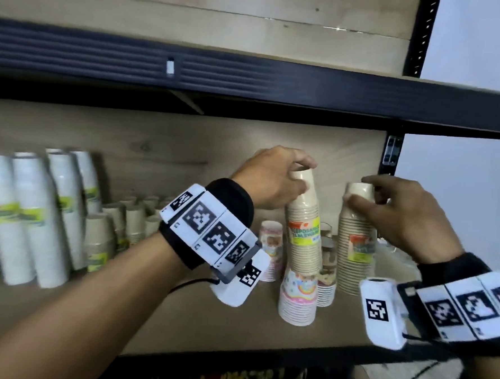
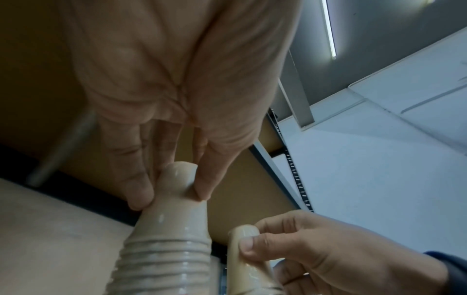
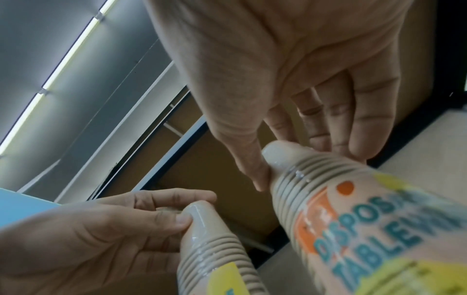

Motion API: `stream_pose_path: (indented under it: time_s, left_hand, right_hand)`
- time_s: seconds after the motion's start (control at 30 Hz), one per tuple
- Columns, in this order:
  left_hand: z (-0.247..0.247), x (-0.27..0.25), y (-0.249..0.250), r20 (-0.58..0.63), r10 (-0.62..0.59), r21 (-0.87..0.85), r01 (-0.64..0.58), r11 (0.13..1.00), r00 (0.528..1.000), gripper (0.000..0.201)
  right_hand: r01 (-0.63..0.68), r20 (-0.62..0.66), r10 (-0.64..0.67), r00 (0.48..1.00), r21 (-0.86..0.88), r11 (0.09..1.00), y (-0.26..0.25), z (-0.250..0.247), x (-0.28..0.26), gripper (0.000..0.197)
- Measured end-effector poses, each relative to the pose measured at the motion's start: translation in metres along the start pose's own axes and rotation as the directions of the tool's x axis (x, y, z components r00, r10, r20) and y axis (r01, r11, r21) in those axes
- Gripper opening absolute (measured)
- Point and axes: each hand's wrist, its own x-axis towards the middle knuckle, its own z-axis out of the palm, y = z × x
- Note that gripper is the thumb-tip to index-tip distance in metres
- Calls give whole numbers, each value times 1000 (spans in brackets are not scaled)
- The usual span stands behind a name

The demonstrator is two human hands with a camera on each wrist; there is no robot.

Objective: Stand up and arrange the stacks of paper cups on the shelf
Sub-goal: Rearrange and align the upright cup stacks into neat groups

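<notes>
Two tall beige paper-cup stacks in clear wrap stand upright at the right of the wooden shelf (image 1: pixel 176 316). My left hand (image 1: pixel 303 176) pinches the top of the left beige stack (image 1: pixel 302 219); its foot meets a rainbow-printed stack (image 1: pixel 297 297), and I cannot tell whether it rests on it. My right hand (image 1: pixel 360 190) pinches the top of the right beige stack (image 1: pixel 356 254). In the left wrist view my left hand (image 2: pixel 171 193) clasps its stack (image 2: pixel 171 243) by the tip. In the right wrist view my right hand (image 3: pixel 308 167) holds the labelled stack (image 3: pixel 353 219).
A pink-printed stack (image 1: pixel 270 249) and a brown-printed stack (image 1: pixel 327 270) stand close around the held ones. Several tall white stacks (image 1: pixel 33 220) fill the shelf's left, with short brown stacks (image 1: pixel 130 220) behind. The black upper shelf beam (image 1: pixel 249 78) hangs just above my hands.
</notes>
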Motion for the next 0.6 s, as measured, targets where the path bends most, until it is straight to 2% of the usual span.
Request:
stream_pose_path:
  time_s: [0.17, 0.33, 0.47, 0.6]
  left_hand:
    - [-60, -45, -45, -93, -75, 134, 87, 987, 993, 38]
    - [-101, -85, -105, -150, -240, 120, 258, 959, 959, 38]
    - [-118, -103, -152, -160, -332, 185, 359, 915, 930, 40]
    - [-120, -108, -185, -155, -404, 221, 430, 875, 902, 43]
  right_hand:
    - [97, 50, -103, 993, 101, 990, -60, 47, 2, 47]
    - [125, 160, -161, 974, 213, 969, -111, 112, -3, 44]
    - [157, 213, -216, 953, 261, 952, -143, 163, -21, 48]
    - [182, 281, -261, 923, 277, 943, -167, 200, -37, 41]
